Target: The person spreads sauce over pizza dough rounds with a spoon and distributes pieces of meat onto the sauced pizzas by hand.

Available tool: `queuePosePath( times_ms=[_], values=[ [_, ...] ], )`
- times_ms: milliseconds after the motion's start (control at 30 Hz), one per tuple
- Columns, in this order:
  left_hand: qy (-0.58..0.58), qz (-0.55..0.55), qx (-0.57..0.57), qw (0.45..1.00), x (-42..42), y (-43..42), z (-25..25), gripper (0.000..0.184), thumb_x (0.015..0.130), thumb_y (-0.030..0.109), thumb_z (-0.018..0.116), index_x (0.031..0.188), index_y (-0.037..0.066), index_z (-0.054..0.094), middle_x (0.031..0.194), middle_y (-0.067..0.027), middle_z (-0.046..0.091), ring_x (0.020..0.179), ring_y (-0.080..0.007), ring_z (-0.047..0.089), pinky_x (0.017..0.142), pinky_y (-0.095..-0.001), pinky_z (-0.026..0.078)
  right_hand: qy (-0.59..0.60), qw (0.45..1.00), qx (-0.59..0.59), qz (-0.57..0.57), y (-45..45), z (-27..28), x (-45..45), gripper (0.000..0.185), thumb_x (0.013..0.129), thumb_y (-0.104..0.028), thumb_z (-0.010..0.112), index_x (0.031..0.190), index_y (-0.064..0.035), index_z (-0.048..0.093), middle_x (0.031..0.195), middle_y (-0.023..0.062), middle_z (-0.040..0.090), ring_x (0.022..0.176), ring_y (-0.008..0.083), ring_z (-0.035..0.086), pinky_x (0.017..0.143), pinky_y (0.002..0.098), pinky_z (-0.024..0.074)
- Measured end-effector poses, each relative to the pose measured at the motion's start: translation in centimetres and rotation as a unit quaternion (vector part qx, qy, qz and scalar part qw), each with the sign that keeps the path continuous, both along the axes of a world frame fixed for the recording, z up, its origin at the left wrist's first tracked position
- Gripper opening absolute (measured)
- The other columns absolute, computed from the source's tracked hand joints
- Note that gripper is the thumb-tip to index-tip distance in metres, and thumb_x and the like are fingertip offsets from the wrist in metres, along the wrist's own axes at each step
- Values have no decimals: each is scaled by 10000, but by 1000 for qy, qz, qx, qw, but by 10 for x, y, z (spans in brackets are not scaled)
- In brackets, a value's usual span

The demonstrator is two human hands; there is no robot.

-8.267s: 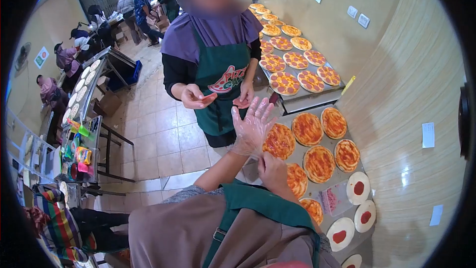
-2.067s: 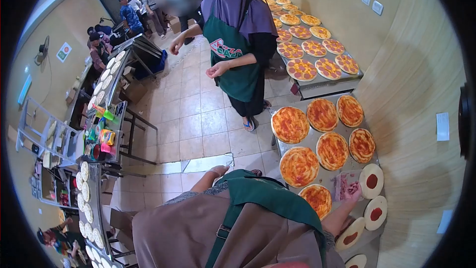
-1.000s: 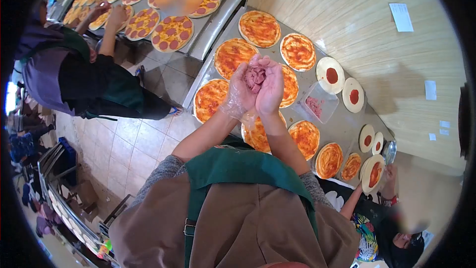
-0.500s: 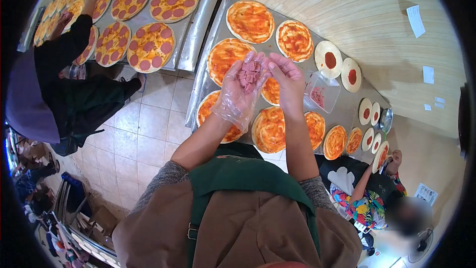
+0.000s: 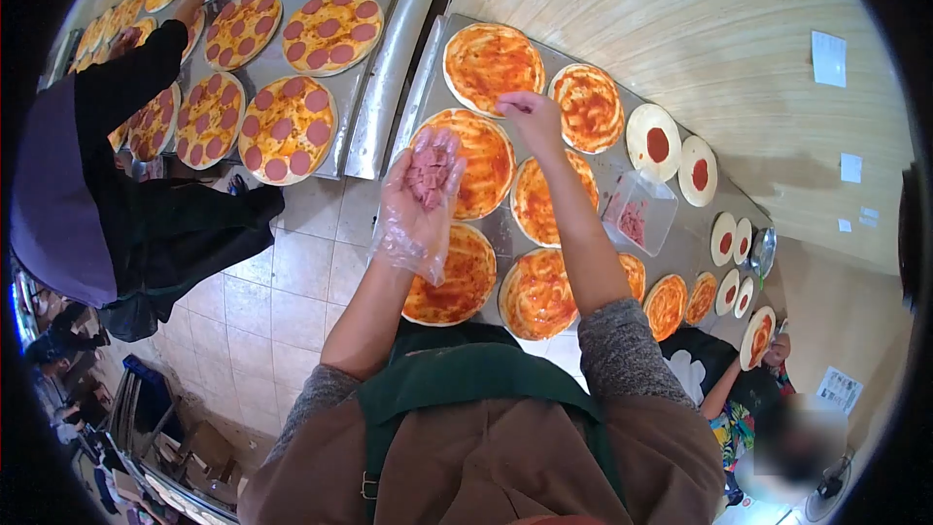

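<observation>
My left hand, in a clear plastic glove, is cupped palm up around a heap of pink chopped ham. It hovers at the left edge of a sauced pizza base. My bare right hand is pinched over the lower edge of the far sauced pizza base; whatever is between its fingertips is too small to make out. Beyond my right forearm, a clear plastic container with more pink pieces stands on the metal table.
More sauced bases sit along the table, and bases with sauce only in the middle lie further right. A co-worker at right holds a base. Another person at left reaches over a tray table of sausage-topped pizzas.
My hands have parted. The left, still holding the ham, has moved left and down; the right has left the heap and moved up to the far base. My view has shifted slightly.
</observation>
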State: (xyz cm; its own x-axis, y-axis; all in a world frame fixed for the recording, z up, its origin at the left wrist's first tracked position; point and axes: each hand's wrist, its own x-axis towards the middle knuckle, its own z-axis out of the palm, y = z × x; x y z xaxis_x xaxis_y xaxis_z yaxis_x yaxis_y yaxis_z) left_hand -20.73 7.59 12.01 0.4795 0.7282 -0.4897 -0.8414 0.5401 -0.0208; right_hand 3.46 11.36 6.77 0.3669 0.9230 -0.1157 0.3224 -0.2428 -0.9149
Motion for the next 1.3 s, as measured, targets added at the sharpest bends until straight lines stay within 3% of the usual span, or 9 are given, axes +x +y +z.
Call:
queuePosePath(
  times_ms=[200, 400, 900, 1000, 1033, 1133, 1233, 1300],
  values=[
    [-9, 29, -43, 999, 0, 10, -19, 413, 1043, 275, 442, 1369, 31, 510, 1364, -141, 585, 1308, -300, 531, 1115, -468, 429, -154, 984, -83, -25, 24, -34, -15, 121, 813, -150, 761, 864, -48, 719, 837, 75, 749, 798, 223, 715, 765, 349, 543],
    [-11, 27, -69, 997, 16, 13, -24, 441, 1045, 272, 435, 1416, 38, 480, 1416, -147, 548, 1337, -298, 503, 1138, -473, 396, -338, 941, -32, 11, 16, -19, -13, 105, 786, -183, 778, 826, -106, 718, 807, 55, 678, 836, 272, 626, 746, 417, 507],
    [42, -12, -29, 999, 43, 24, -14, 439, 1060, 311, 394, 1396, 55, 513, 1381, -117, 585, 1313, -248, 538, 1101, -416, 433, -425, 902, 35, 72, 15, -8, -17, 74, 818, -173, 747, 830, -106, 719, 836, 64, 631, 875, 271, 602, 751, 401, 516],
    [57, -18, -27, 998, 42, 24, -16, 441, 1061, 314, 393, 1399, 56, 511, 1379, -112, 589, 1313, -248, 538, 1102, -410, 431, -285, 955, 66, 43, 4, 24, -29, 93, 834, -188, 743, 841, -97, 723, 824, 69, 643, 884, 267, 610, 768, 407, 514],
    [68, -20, -19, 997, 42, 25, -14, 444, 1062, 321, 392, 1393, 52, 515, 1374, -108, 595, 1310, -233, 538, 1097, -391, 434, -203, 976, 66, 51, -1, 42, -35, 113, 837, -201, 750, 875, -97, 725, 811, 74, 651, 898, 271, 617, 826, 409, 508],
    [70, 0, 8, 997, 46, 23, -20, 457, 1054, 338, 405, 1390, 48, 514, 1371, -104, 597, 1302, -215, 541, 1101, -371, 426, -156, 963, 161, 149, -14, 60, -49, 136, 825, -190, 755, 922, -100, 721, 848, 75, 655, 911, 284, 613, 881, 414, 498],
    [62, -4, 36, 997, 49, 23, -25, 464, 1048, 350, 410, 1387, 50, 513, 1377, -98, 590, 1289, -200, 546, 1099, -352, 422, -271, 941, 115, 166, -23, 68, -55, 156, 812, -166, 755, 943, -96, 706, 883, 77, 652, 926, 292, 611, 911, 413, 492],
    [59, -4, 51, 997, 50, 23, -27, 464, 1044, 354, 416, 1383, 52, 516, 1379, -96, 587, 1286, -200, 548, 1096, -345, 421, -269, 941, 102, 179, -23, 70, -55, 165, 793, -146, 765, 928, -86, 692, 900, 79, 648, 944, 295, 609, 906, 419, 492]
  ],
)
